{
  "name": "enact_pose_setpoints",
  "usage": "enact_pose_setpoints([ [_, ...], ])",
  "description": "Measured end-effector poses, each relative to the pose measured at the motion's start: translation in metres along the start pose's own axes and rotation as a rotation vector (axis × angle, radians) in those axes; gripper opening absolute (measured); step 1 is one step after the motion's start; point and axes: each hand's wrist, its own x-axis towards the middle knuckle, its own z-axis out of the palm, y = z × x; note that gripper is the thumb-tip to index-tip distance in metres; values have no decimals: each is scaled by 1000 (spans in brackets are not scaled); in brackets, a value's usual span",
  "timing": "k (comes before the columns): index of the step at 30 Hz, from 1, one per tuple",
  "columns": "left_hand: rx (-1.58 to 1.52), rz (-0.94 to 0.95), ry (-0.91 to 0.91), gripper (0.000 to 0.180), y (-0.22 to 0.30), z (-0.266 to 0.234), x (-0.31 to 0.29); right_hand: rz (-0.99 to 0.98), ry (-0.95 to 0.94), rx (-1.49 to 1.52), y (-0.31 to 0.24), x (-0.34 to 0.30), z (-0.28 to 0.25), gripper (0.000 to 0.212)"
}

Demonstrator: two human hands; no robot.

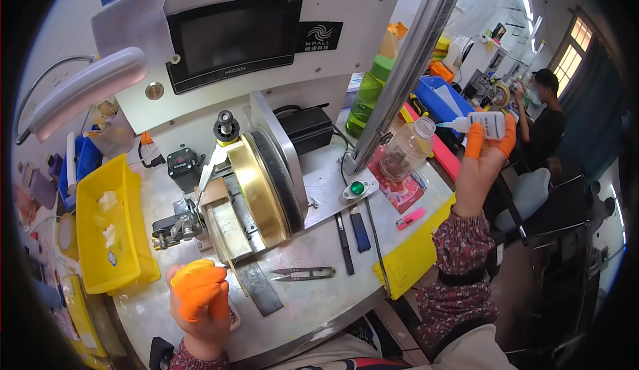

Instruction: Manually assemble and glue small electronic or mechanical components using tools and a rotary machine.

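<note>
Workshop bench (pixel 313 303), lower centre, carries a winding machine (pixel 253 170) and snips (pixel 303 274). Right hand (pixel 484 154), upper right, pinches a small white squeeze bottle (pixel 484 124) across its body, nozzle pointing left; the bottle looks light, soft-walled and slippery, so a mid-body grip seems best. Left hand (pixel 198 300), lower left, is curled closed; what it holds cannot be told.

A bin (pixel 110 233) lies left of the machine (pixel 246 137), snips (pixel 303 274) before it, a jar (pixel 406 149) to its right.

Bare table (pixel 313 300) beside snips (pixel 303 274) (machine (pixel 259 170) blocks behind).
</note>
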Motion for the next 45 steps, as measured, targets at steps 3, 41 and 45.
enact_pose_setpoints([
  [3, -70, -30, -73, 20, 0, -3, 1, 57, -40, -69, 16, 5, 10, 50],
  [41, -201, -19, 108, 28, -7, 4, 2, -332, -1046, 20, -36, -122, -10, 20],
  [45, -253, -28, 85, 28, -11, 5, -1, 168, -816, 30, -53, -133, 13, 21],
])
